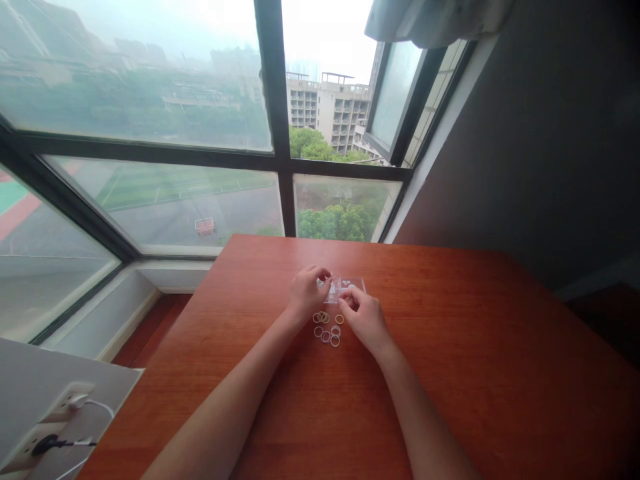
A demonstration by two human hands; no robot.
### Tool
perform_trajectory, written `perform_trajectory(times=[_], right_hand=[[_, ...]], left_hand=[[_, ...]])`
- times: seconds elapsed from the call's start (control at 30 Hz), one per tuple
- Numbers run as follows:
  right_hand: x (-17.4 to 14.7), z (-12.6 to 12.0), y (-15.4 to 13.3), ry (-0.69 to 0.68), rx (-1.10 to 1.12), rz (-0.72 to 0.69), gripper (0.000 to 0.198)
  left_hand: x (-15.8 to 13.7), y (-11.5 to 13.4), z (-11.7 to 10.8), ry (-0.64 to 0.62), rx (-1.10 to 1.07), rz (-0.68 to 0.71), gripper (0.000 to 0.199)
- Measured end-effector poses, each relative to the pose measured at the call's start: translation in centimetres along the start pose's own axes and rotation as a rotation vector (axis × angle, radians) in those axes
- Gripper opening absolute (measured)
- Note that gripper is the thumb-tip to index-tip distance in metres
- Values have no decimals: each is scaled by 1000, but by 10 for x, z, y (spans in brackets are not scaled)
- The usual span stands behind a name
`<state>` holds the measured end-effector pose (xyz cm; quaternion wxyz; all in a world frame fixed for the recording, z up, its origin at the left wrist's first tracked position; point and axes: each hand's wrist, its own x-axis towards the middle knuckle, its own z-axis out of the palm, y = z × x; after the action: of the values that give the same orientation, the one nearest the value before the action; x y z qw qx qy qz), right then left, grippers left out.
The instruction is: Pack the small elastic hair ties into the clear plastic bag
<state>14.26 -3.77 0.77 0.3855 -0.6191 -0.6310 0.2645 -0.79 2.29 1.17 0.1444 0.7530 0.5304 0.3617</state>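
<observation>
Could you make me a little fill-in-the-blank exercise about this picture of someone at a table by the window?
1. The left hand is at the clear plastic piece, and so is the ____ hand.
2. Small rings lie on the table, in the space ____ the left forearm and the right forearm.
3. At the wall, the upper plug is white and the lower plug is ____.
4. The upper-right window pane stands ____, not shut.

Missing words: right; between; black; open.
</observation>
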Motion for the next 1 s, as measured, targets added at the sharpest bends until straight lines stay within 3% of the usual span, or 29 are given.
perform_trajectory(times=[0.2,0.6,0.8,1.0], right_hand=[[-3,0,-5,-68,1,-18,14],[-18,-6,-16,-417,-262,-138,11],[-19,-7,-17,-459,-319,-152,12],[-16,-5,-14,-408,-216,-160,9]], left_hand=[[-1,-8,-4,-10,-27,-5,10],[3,-18,-18,27,-174,-42,11],[3,-19,-17,20,-188,-55,11],[2,-17,-15,-2,-207,-55,12]])
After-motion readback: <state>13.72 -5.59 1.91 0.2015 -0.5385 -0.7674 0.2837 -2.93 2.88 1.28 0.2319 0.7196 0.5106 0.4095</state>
